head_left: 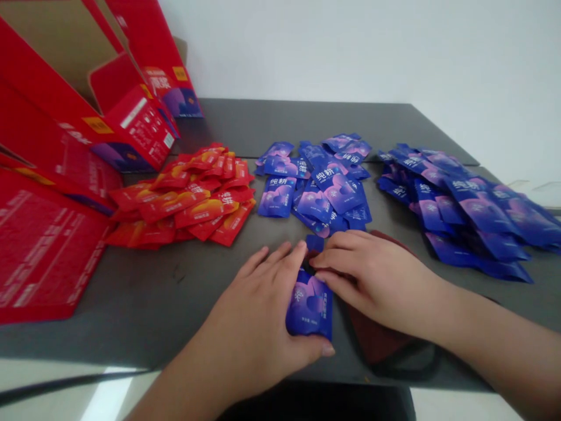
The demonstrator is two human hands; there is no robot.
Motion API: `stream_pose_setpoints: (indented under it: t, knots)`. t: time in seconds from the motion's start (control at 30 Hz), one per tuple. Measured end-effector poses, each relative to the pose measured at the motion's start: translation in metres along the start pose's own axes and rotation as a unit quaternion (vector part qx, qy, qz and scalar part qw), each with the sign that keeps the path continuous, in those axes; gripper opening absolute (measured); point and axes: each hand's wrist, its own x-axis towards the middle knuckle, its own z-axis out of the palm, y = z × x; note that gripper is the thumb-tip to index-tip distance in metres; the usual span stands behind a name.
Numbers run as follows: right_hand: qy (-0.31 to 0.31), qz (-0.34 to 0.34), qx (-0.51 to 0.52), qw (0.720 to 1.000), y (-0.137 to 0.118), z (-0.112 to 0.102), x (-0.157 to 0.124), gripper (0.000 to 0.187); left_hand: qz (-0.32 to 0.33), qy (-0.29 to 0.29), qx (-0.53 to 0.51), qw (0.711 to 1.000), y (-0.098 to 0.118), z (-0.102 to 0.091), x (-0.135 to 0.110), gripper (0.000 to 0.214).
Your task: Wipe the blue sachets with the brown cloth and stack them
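Note:
In front of me a blue sachet (309, 307) with a pink and purple print lies on the grey table. My left hand (258, 316) is laid along its left side, fingers stretched forward and thumb curled under its lower edge, holding it. The fingers of my right hand (372, 275) are bent and pinched together at the sachet's top right corner; the exact grip between the fingertips is hidden. Just beyond my fingers is a loose heap of blue sachets (337, 190).
Red sachets (193, 204) are piled left of centre, and another pile of blue sachets (473, 210) lies at the right. Open red cartons (48, 251) stand along the left side. A dark brown flat object (377, 333) sits under my right forearm. Behind the table (307, 120) is a white wall.

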Motion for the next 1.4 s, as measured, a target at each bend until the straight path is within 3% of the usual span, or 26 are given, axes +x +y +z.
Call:
stream_pose_setpoints:
  t: [0.17, 0.23, 0.3, 0.37, 0.47, 0.73, 1.0, 1.23, 1.3, 1.4]
  knots:
    - [0.072, 0.052, -0.028, 0.996, 0.006, 0.0, -0.002, 0.022, 0.004, 0.007, 0.007, 1.0, -0.001, 0.003, 0.001, 0.132]
    - [0.09, 0.035, 0.008, 0.995, 0.003, -0.003, -0.004, 0.024, 0.008, 0.011, 0.013, 1.0, -0.001, 0.004, 0.001, 0.136]
    - [0.067, -0.018, 0.066, 0.995, -0.002, -0.007, -0.006, 0.027, 0.014, 0.015, 0.016, 1.0, -0.002, 0.005, -0.001, 0.141]
    - [0.003, -0.071, 0.12, 0.99, -0.01, -0.01, -0.007, 0.025, 0.021, 0.015, 0.013, 1.0, -0.002, 0.006, -0.002, 0.15]
    - [-0.073, -0.096, 0.153, 0.981, -0.019, -0.011, -0.006, 0.016, 0.024, 0.013, 0.012, 1.0, -0.003, 0.008, -0.002, 0.161]
    - [-0.075, -0.063, 0.119, 0.988, -0.018, -0.003, -0.001, 0.012, 0.028, 0.012, 0.009, 0.999, -0.005, 0.011, 0.002, 0.167]
    - [0.016, 0.017, -0.002, 1.0, 0.007, -0.001, 0.003, 0.019, 0.0, -0.007, -0.002, 1.0, -0.003, 0.007, 0.005, 0.15]
    - [0.151, 0.094, 0.028, 0.984, 0.018, 0.005, 0.004, 0.018, 0.029, 0.014, 0.02, 0.999, 0.008, 0.004, -0.003, 0.152]
    - [0.17, 0.092, 0.037, 0.98, 0.018, 0.005, 0.003, 0.015, 0.068, -0.004, 0.009, 0.998, 0.015, 0.003, -0.003, 0.136]
    - [0.197, 0.113, 0.054, 0.973, 0.019, 0.004, 0.0, 0.013, 0.084, 0.003, 0.01, 0.996, 0.024, 0.004, 0.0, 0.078]
